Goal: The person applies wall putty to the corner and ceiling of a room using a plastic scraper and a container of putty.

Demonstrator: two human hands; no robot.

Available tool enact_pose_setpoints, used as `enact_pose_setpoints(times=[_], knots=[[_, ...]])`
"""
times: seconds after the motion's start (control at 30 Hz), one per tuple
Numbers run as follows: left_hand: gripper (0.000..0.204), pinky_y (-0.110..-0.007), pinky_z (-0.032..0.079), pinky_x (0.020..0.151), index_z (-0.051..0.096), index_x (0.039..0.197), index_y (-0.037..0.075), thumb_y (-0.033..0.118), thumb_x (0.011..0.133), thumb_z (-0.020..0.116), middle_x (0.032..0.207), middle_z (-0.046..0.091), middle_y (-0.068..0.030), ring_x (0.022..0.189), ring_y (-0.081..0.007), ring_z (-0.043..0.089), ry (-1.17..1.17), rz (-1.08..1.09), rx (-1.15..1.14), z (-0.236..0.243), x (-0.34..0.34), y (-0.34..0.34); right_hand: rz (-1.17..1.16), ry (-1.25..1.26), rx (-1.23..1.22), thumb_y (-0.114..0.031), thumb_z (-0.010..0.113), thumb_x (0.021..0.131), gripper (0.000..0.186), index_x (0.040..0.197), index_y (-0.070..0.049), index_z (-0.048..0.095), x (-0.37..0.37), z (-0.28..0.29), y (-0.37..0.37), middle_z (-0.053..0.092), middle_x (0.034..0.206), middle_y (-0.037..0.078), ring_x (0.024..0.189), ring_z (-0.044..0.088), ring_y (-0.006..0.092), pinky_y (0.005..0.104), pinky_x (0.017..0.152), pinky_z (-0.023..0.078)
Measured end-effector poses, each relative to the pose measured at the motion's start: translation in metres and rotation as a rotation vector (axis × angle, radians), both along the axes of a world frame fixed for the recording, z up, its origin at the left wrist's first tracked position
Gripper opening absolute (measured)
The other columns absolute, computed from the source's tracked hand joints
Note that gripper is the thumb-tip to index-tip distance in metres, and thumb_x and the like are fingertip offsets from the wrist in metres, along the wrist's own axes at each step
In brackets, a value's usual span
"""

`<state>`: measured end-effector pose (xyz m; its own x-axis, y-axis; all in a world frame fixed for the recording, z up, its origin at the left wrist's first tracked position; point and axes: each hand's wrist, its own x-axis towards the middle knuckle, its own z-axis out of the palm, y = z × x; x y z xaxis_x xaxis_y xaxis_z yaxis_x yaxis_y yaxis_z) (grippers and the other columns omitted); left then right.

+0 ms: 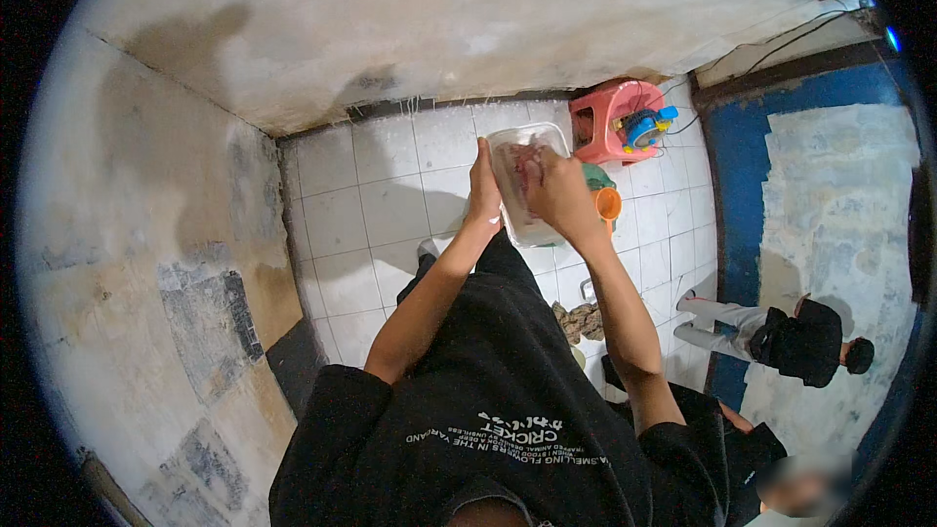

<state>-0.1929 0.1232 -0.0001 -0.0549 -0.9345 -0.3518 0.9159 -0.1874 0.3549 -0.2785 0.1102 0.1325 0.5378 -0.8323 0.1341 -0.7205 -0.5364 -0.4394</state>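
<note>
**Clear plastic tub held up in both hands over the tiled floor**

Clear plastic tub (527,185) was held out in front of the person's chest, well above the white tiled floor (371,205), tilted so that its open side faced the person. The left hand (483,193) clasped its left rim, fingers wrapped along the edge, which steadied the tub and kept it from tipping further. The right hand (558,193) lay over the open side with its fingers curled down into it, the grip of that hand seemingly closed on something inside; exactly what it pinched could not be told. Holding the tub raised and angled this way put its inside in plain sight and within easy reach of the working hand.

Inside the tub showed a pale pinkish, uneven mass, too blurred to name.

Past the tub, on the floor against the wall, stood a pink plastic stool (607,122) carrying a small blue and yellow toy-like object (644,125). An orange cup (608,203) sat just beside the tub's far edge in the picture, lower down on the floor, its contents hidden. A crumpled brownish cloth (583,320) lay on the tiles near the person's right forearm. Another person in dark clothes (791,337) lay on the floor by the blue wall (737,166), well apart.
</note>
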Motion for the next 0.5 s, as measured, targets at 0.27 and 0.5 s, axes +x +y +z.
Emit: enact_pose_setpoints(times=[0.27, 0.5], knots=[[0.066, -0.035, 0.049, 0.079, 0.051, 0.115, 0.002, 0.058, 0.091, 0.027, 0.101, 0.060, -0.0105, 0.089, -0.0206, 0.060, -0.029, 0.023, -0.001, 0.000, -0.002, -0.003, -0.093, -0.138, 0.056, -0.008, 0.055, 0.079, 0.015, 0.075, 0.006, 0.055, -0.004, -0.018, -0.004, 0.056, 0.065, 0.029, 0.062, 0.057, 0.0442, 0.0459, 0.055, 0.045], [0.063, -0.032, 0.049, 0.074, 0.051, 0.114, 0.003, 0.058, 0.091, 0.030, 0.099, 0.060, -0.0078, 0.088, -0.0177, 0.060, -0.087, 0.055, 0.061, 0.007, -0.006, -0.008, -0.129, -0.062, 0.052, -0.011, 0.058, 0.078, 0.017, 0.075, 0.006, 0.057, -0.017, -0.011, -0.007, 0.057, 0.065, 0.028, 0.062, 0.059, 0.0427, 0.0452, 0.054, 0.048]])
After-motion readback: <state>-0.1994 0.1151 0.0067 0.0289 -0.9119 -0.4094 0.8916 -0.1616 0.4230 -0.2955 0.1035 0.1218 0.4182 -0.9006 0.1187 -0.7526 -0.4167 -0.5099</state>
